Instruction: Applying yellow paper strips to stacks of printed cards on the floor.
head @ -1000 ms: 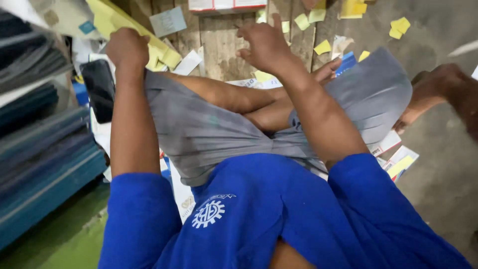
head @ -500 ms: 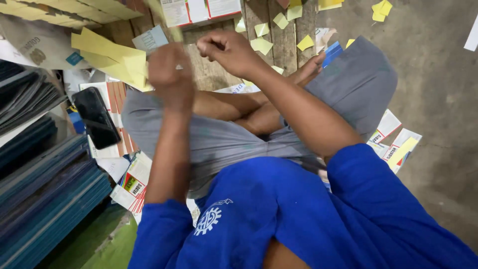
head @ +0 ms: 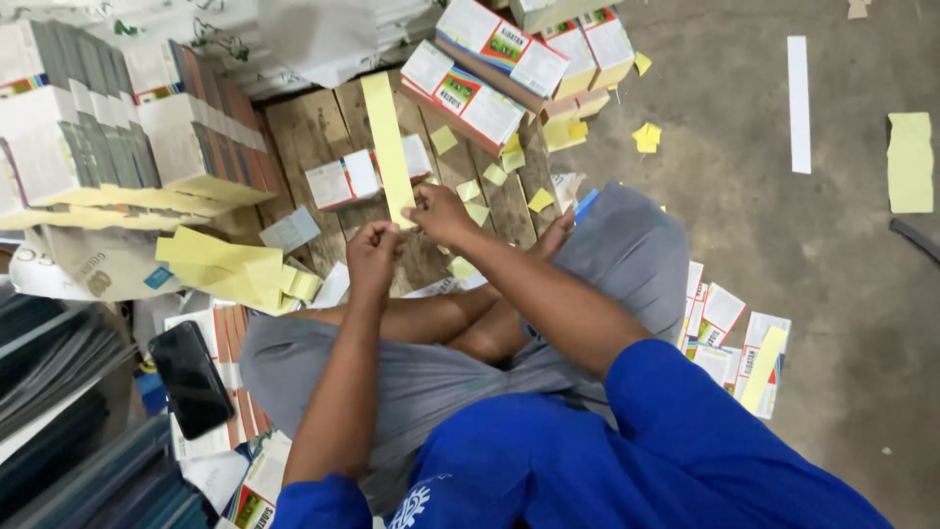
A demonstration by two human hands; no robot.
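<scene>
Above the crossed legs, both forearms stretched to 12 o'clock | right hand (head: 439, 213) fingers pinch yellow paper strip (head: 388, 147) at its lower end | left hand (head: 373, 257) fingers curled together just beside, at 7 o'clock | strip lies over wooden pallet (head: 311, 137)

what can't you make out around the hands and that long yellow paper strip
Head view only:
- Lower end of the long yellow paper strip: hidden behind the right hand and left hand.
- Fingertip grip: too small to tell.
- Black flat phone: dark screen shows nothing.
- Stacked printed booklets: cut off by the left edge.
</scene>
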